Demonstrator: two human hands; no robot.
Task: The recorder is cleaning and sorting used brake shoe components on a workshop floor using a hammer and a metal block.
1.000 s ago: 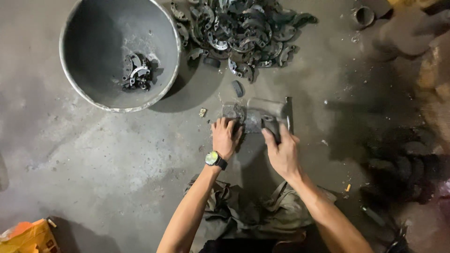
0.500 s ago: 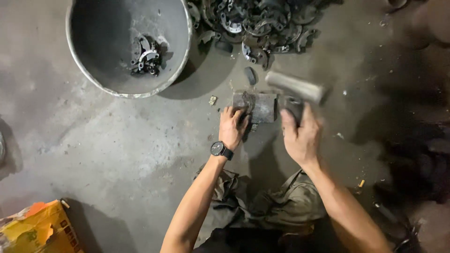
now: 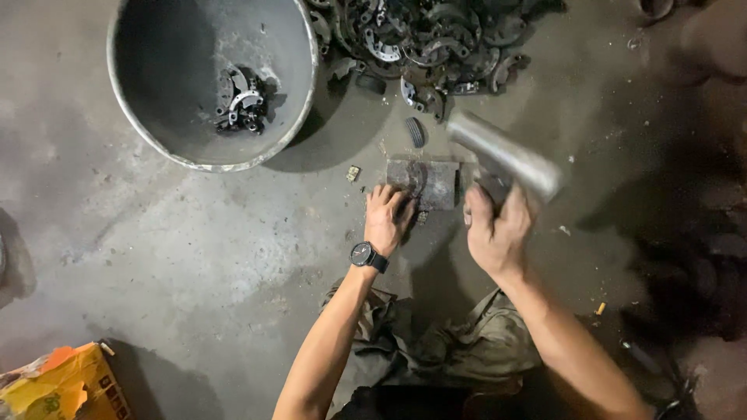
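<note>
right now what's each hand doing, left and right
Left hand: pressed flat on the metal block, gripping nothing.
Right hand: closed around a raised hammer.

One metal basin [image 3: 156,144], one hammer [image 3: 506,155], one metal block [image 3: 428,183], one wristwatch [image 3: 362,254], two hands.

Both bare forearms reach forward from the bottom edge, elbows bent and set apart, converging toward the metal block [image 3: 426,183] on the floor. The left hand [image 3: 387,219] lies palm down at the near left corner of the block, fingers curled and pressing on it, a dark wristwatch [image 3: 366,255] strapped just behind the hand. The right hand [image 3: 496,233] is at the near right side of the block, raised off the floor, fingers wrapped tight around the handle of a hammer [image 3: 504,155] whose blurred head stands above the block's right edge. The right wrist is cocked upward.
</note>
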